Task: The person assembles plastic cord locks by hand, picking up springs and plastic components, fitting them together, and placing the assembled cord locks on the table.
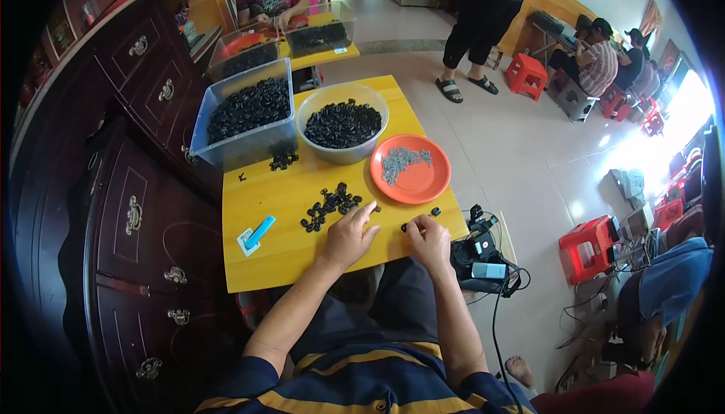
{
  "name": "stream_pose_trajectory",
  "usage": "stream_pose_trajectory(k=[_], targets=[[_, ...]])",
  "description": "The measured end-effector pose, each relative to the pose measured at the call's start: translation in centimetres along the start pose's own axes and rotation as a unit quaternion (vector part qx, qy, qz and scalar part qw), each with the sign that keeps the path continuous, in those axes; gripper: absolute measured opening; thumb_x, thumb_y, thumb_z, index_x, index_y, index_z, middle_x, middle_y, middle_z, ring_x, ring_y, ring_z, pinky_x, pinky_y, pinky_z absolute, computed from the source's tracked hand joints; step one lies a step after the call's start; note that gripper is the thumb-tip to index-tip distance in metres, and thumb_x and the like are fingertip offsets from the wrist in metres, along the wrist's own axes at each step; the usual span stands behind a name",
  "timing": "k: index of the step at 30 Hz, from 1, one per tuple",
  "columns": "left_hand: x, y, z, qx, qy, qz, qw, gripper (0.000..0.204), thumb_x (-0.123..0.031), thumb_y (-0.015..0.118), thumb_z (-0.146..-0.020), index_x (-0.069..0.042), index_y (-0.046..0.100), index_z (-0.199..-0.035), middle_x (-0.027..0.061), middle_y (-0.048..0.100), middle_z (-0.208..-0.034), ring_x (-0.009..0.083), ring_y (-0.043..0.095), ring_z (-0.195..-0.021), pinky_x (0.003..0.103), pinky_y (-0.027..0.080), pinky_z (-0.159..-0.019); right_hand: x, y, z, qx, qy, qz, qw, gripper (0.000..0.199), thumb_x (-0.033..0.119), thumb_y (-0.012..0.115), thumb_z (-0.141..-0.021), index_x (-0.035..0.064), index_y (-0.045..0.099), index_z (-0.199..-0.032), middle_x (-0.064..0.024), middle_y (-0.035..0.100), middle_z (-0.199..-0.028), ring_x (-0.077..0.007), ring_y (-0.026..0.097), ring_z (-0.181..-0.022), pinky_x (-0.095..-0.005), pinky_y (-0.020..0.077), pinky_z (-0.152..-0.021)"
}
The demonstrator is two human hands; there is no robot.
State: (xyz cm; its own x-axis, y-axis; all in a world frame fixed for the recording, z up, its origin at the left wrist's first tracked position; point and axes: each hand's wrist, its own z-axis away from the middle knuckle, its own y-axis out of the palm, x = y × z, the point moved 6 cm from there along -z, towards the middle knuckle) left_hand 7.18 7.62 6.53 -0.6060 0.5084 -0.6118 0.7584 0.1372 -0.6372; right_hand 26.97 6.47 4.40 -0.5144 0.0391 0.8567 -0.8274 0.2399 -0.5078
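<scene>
My left hand (350,236) rests low over the yellow table (287,244), its fingers stretched out and thumb apart, holding nothing that I can see. Just past its fingertips lies a small black oval part, and a loose pile of small black oval parts (332,203) spreads beside it on the left. To the right, my right hand (430,243) is closed in a pinch near the table's front edge. A small black piece (405,227) peeks out at its fingertips; the rest is hidden. Another black part (436,211) lies beyond that hand.
An orange plate (411,187) holds small grey metal pieces. Behind stand a round tub (311,133) and a blue bin (219,153), both full of black parts. A light-blue blade-like tool (261,231) lies left. Cables and a black bag (483,248) sit right; dark drawers flank the left.
</scene>
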Motion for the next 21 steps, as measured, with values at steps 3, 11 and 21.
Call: stream_pose_trajectory(k=[3,11,21], targets=[[0.9,0.5,-0.3,0.002,0.008,-0.064,0.998,0.050,-0.017,0.072,-0.086,-0.009,0.057,-0.134,0.0110,0.063,-0.092,0.0283,0.066,-0.076,0.040,0.054,-0.066,-0.9,-1.0,-0.1,0.001,-0.005,0.123,0.992,0.028,0.029,0.060,-0.087,0.0039,0.072,-0.090,-0.0208,0.071,-0.080,-0.0401,0.070,-0.077,-0.0486,0.0555,-0.072],[2.8,2.5,-1.5,0.048,-0.026,-0.131,0.990,0.033,-0.026,0.067,-0.089,-0.012,0.067,-0.118,0.0114,0.064,-0.090,0.0339,0.068,-0.077,0.046,0.055,-0.065,-1.6,-2.1,-1.1,-0.025,-0.029,0.194,0.980,0.025,0.025,0.061,-0.085,0.0036,0.072,-0.090,-0.0234,0.069,-0.079,-0.0419,0.069,-0.077,-0.0508,0.0552,-0.073],[4.2,1.5,-1.4,0.010,-0.042,-0.105,0.994,0.019,-0.019,0.067,-0.089,-0.007,0.069,-0.104,0.0130,0.065,-0.093,0.0351,0.067,-0.081,0.045,0.055,-0.069,0.6,-1.1,-1.6,-0.100,-0.105,0.157,0.977,0.014,0.020,0.064,-0.089,0.0060,0.064,-0.089,-0.0152,0.069,-0.079,-0.0376,0.068,-0.074,-0.0480,0.0526,-0.066]])
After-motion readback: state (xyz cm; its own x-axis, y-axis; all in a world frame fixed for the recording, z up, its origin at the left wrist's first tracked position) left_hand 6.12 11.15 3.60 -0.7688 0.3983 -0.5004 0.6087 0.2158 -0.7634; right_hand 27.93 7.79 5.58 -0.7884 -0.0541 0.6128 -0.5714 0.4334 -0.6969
